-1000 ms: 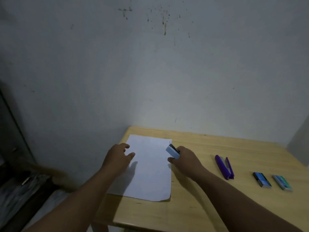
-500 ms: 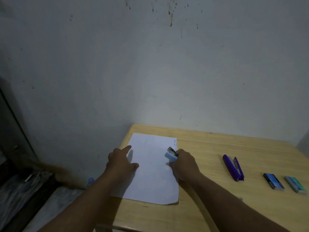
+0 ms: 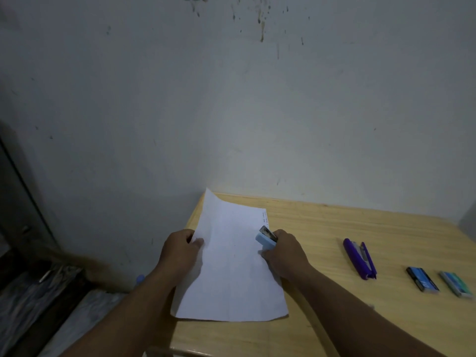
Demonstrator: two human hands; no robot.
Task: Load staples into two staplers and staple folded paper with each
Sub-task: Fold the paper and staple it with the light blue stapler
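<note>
A white sheet of paper [image 3: 231,266] lies on the left part of the wooden table [image 3: 334,228]. My left hand [image 3: 180,251] pinches its left edge, and the far left corner curls up off the table. My right hand [image 3: 286,253] rests at the paper's right edge and holds a small light-blue stapler [image 3: 266,239] with its metal end pointing away from me. A purple stapler [image 3: 359,258] lies on the table to the right, apart from both hands.
Two small staple boxes lie near the right edge: a dark blue one [image 3: 422,279] and a teal one [image 3: 457,284]. A stained grey wall stands right behind the table. Left of the table the floor drops away, with dark clutter [image 3: 38,292].
My left hand went from lying flat on the paper to gripping its left edge and lifting the far left corner. My right hand stayed at the right edge with the light-blue stapler.
</note>
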